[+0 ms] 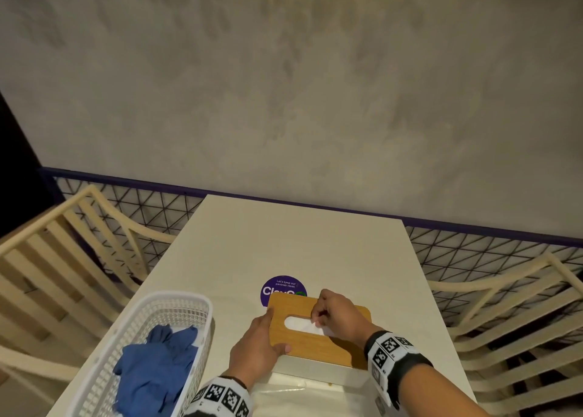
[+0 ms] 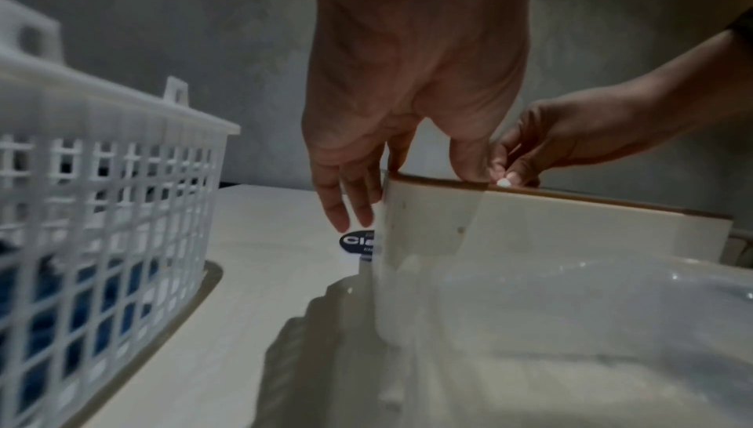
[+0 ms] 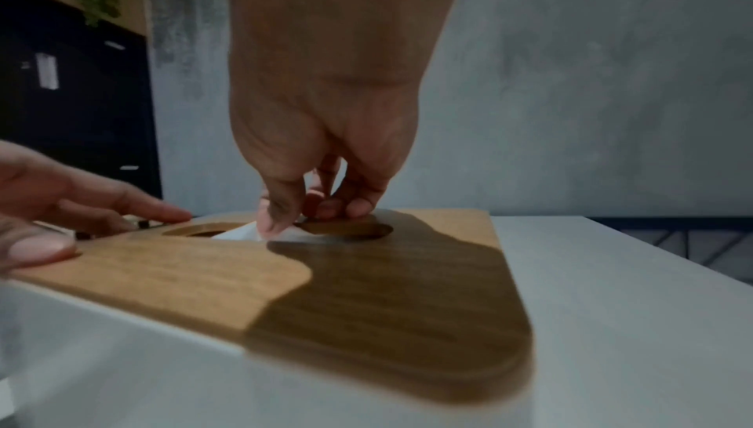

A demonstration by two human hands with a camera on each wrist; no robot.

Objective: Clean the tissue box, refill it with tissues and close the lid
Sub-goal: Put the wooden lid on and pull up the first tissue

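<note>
A white tissue box (image 1: 315,373) with a wooden lid (image 1: 315,347) stands on the table near its front edge, and the lid is seated on it. My left hand (image 1: 268,331) rests at the box's left end, thumb flat on the lid and straight fingers (image 2: 346,206) down the side wall (image 2: 529,225). My right hand (image 1: 315,319) is over the oval slot and pinches a white tissue (image 3: 240,234) that sticks up through it. In the right wrist view the right hand (image 3: 293,213) holds the tissue between thumb and fingertips.
A white mesh basket (image 1: 176,296) holding a blue cloth (image 1: 157,363) stands left of the box. A clear plastic wrapper (image 1: 299,394) lies just in front of the box. A purple round sticker (image 1: 280,285) is behind it. Slatted chairs (image 1: 63,259) flank the table (image 1: 299,243).
</note>
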